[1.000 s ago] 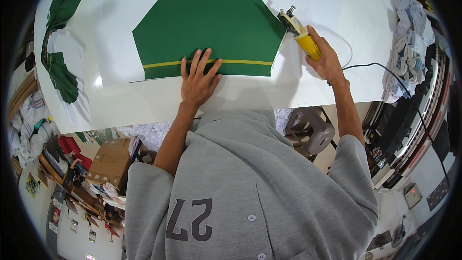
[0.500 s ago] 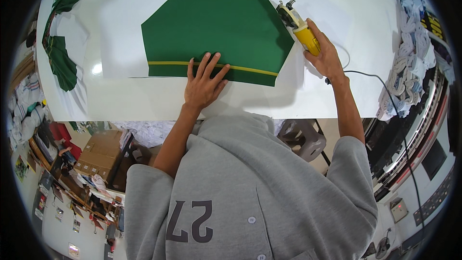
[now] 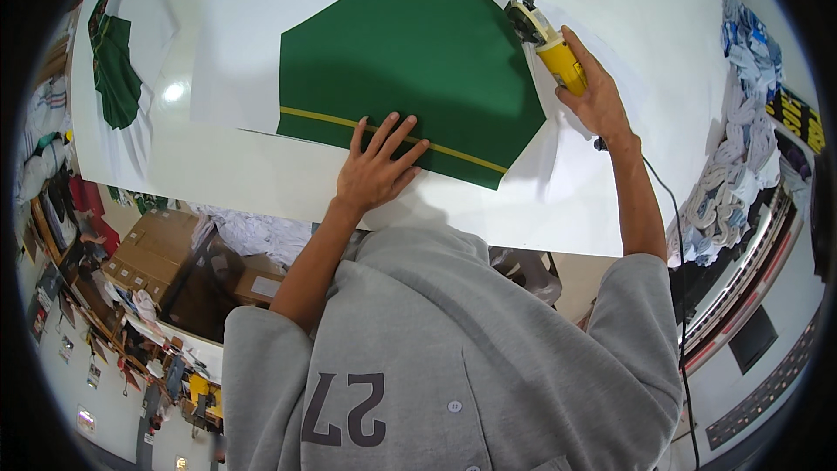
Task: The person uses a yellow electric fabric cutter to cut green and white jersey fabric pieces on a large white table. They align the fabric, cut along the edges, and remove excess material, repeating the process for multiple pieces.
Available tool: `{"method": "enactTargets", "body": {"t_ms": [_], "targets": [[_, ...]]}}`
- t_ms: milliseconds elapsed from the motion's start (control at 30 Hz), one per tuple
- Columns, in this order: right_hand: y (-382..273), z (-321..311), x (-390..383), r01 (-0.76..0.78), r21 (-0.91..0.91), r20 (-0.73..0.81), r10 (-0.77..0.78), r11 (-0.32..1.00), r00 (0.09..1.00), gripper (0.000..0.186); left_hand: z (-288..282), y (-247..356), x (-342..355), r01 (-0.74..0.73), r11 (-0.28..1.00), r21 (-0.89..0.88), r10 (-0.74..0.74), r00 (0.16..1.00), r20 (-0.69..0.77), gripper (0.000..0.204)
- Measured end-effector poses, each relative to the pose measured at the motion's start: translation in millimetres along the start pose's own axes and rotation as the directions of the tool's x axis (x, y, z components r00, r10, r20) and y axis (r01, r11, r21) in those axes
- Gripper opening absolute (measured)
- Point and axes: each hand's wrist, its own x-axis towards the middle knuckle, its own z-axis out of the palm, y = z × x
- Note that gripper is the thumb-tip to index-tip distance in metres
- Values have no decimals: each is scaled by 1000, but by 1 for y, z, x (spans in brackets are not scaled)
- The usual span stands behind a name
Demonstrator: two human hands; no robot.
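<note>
Step in hand, as I judge it: you are working the cutter [image 3: 562,61] along the right curved edge of the green panel [image 3: 410,61]. Panel location: flat on the white table [image 3: 305,176] in front of you, over a white sheet [image 3: 231,78], its yellow stripe [image 3: 471,160] near the edge closest to your body.

Next move, my reading: it calls for a level tool, the head guided close along the curve, and enough pressure from the other hand that the cloth does not creep or pucker.

Fingers, 2 hands:
1. Left hand [image 3: 381,170]: fingers spread and nearly straight, palm down, grasping nothing. Their tips lie across the stripe and touch the panel, well apart from the cutter head. How hard you press, I cannot tell.
2. Right hand [image 3: 602,105]: fingers wrapped around the cutter's yellow body, a firm-looking grasp; the thumb sits on the side nearer the panel. The head is at the cloth edge. Blade contact is too small to tell.

Note: the dark cord [image 3: 667,187] hangs beside your right forearm, apart from the panel.
</note>
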Motion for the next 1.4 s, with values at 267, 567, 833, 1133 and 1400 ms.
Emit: {"method": "enactTargets", "body": {"t_ms": [267,567,833,1133,1400], "targets": [[-10,-11,49,128,-62,47,-126,990,991,98,-2,1,0,11,1000,15,-11,1000,13,49],[-21,-20,106,281,-140,165,-258,949,952,99,-2,-1,-1,6,1000,-3,-6,1000,16,49],[-40,-23,153,444,-200,285,-382,873,879,100,1,0,-2,16,1000,-15,-16,1000,-6,47],[-74,-19,201,617,-211,427,-496,758,756,97,4,1,-4,37,998,-58,-35,999,24,54],[-124,-7,230,654,-208,549,-467,727,693,105,3,-1,-4,21,997,-79,-21,1000,3,51]]}}
